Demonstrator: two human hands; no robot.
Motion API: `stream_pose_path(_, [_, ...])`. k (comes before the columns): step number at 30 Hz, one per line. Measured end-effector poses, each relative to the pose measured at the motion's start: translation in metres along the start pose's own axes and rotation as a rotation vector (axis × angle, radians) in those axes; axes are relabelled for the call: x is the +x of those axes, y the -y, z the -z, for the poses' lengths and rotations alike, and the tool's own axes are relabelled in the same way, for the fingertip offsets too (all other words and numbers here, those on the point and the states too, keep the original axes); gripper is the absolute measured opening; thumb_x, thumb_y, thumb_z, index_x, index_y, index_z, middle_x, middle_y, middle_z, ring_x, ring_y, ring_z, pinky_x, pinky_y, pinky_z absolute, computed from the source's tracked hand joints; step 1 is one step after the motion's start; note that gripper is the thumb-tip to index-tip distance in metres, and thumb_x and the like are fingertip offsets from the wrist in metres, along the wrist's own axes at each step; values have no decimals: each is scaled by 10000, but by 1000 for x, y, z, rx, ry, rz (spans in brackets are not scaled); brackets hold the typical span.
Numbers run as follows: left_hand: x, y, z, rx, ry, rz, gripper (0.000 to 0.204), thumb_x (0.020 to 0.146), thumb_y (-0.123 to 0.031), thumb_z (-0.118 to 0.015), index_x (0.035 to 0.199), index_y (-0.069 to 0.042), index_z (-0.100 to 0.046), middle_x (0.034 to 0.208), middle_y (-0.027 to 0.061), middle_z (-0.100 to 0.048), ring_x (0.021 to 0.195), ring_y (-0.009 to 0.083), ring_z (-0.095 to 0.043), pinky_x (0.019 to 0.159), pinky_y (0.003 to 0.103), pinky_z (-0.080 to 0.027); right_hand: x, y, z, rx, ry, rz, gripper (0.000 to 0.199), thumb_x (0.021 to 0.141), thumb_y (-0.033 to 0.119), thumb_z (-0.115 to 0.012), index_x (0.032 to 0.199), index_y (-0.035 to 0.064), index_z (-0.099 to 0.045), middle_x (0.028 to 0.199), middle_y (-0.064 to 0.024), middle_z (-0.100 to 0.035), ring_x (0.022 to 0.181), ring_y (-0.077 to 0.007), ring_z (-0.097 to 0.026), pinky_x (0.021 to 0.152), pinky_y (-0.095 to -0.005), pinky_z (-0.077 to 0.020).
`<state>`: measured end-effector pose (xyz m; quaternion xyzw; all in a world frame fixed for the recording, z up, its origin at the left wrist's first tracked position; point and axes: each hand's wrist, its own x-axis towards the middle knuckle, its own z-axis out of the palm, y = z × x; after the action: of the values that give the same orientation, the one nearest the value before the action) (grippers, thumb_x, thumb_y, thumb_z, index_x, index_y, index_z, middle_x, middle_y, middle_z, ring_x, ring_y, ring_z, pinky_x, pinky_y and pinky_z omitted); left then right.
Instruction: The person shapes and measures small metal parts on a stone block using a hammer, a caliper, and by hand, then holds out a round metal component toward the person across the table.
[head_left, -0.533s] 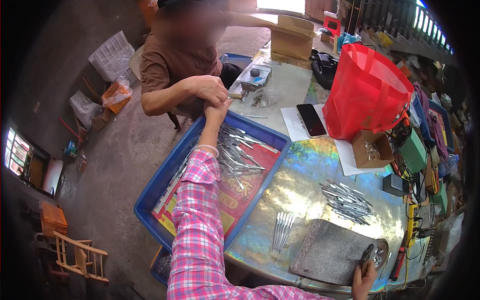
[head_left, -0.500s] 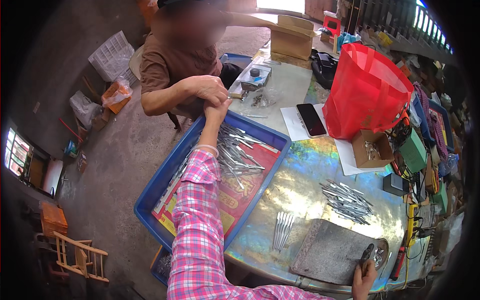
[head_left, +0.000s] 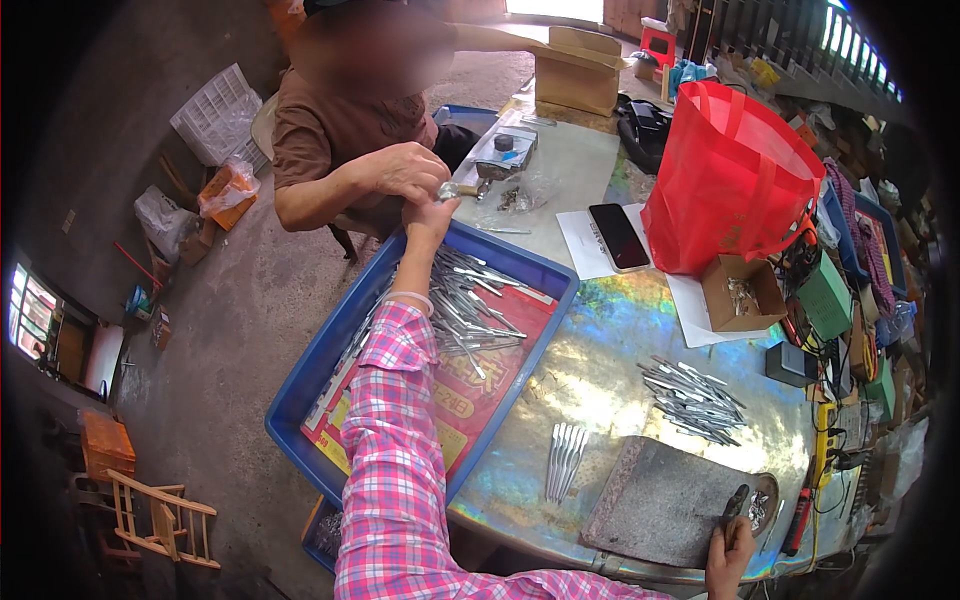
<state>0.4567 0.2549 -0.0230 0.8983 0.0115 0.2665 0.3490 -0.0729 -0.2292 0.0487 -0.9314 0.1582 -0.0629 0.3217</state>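
**Metal pieces over the blue tray**

Metal pieces (head_left: pixel 470 305) lie heaped in the blue tray (head_left: pixel 300 400). The left hand (head_left: pixel 428 215) meets a co-worker's hand (head_left: pixel 405 170); its grip I cannot tell. The right hand (head_left: pixel 730 560) grasps a dark tool (head_left: pixel 735 500) on the tabletop (head_left: pixel 600 370). A fumbled handover could drop something.

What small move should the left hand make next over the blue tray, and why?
Probably draw the left hand back a little toward the blue tray. It is stretched out past the tray's far edge, meeting the co-worker's hand, while the metal pieces lie below the forearm. The right hand rests at the grey board.
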Motion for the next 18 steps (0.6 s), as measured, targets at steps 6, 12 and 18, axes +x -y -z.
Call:
stream_pose_path(6, [-10,-30,0,-294,-19,-47,587,686,-167,-774,1193,-71,-494,1042,117,-673,948,268,-657,849,357,-481,0,-5,-5,55,-43,-46,117,837,47,-590,890,2,-495,722,-75,-436,646,-174,-404,587,-311,-352])
stream_pose_path(12, [-25,-51,15,-233,-102,-85,686,724,-3,-731,1298,-20,-356,1032,113,-667,963,186,-653,865,288,-480,3,4,-7,91,-100,-29,188,803,-14,-563,753,22,-386,617,-17,-287,581,-105,-279,513,-292,-244])
stream_pose_path(18, [-41,-58,31,-238,-204,-180,673,729,-22,-712,1305,-93,-372,1036,122,-672,987,297,-649,857,380,-480,4,10,-8,79,-119,28,135,805,-16,-560,778,6,-429,625,-32,-299,578,-124,-289,519,-294,-259])
